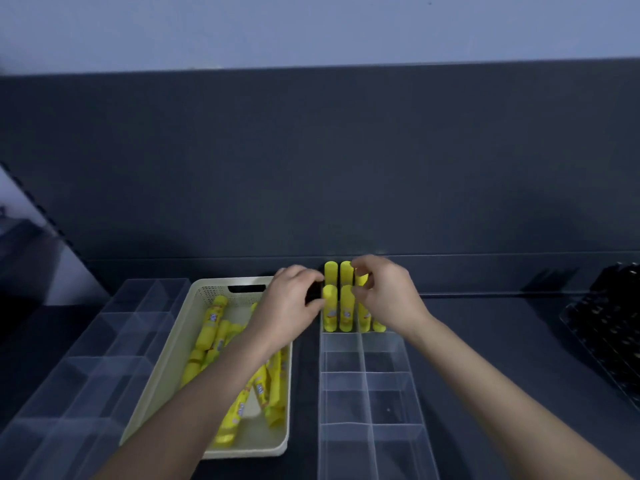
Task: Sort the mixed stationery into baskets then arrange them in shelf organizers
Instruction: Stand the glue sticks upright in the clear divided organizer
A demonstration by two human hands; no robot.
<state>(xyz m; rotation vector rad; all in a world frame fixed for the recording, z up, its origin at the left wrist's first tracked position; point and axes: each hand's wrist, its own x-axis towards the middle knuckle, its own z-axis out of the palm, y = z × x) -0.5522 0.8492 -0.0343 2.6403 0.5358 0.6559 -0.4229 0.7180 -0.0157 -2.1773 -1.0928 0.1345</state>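
Dark shelf board (502,341) runs across the lower half of the frame, with a dark back panel (311,168) rising behind it and a pale wall (311,29) along the top.

At centre, yellow glue sticks (346,306) stand upright, caps up, packed side by side in the farthest compartments of a clear organizer (364,379). The right hand (388,292) reaches over their right side, fingers curled, and seems to pinch the cap of one glue stick (362,279) between thumb and fingertips. The left hand (291,306) comes in from the left with bent fingers, its fingertips against the front left stick. Whether it grips that stick or only steadies the row I cannot tell.

The organizer's nearer compartments, running down to the bottom edge, hold nothing. Just left of it sits a beige basket (162,368) with many loose sticks (211,323) lying in a jumble, partly hidden under the left forearm. A second clear organizer (86,358) fills the lower left, also without contents. A black tray (609,327) of dark items sits at the right edge, too dim to identify.

Sorting of the glue looks done; the arranging seems barely begun, with most sticks still to be moved.
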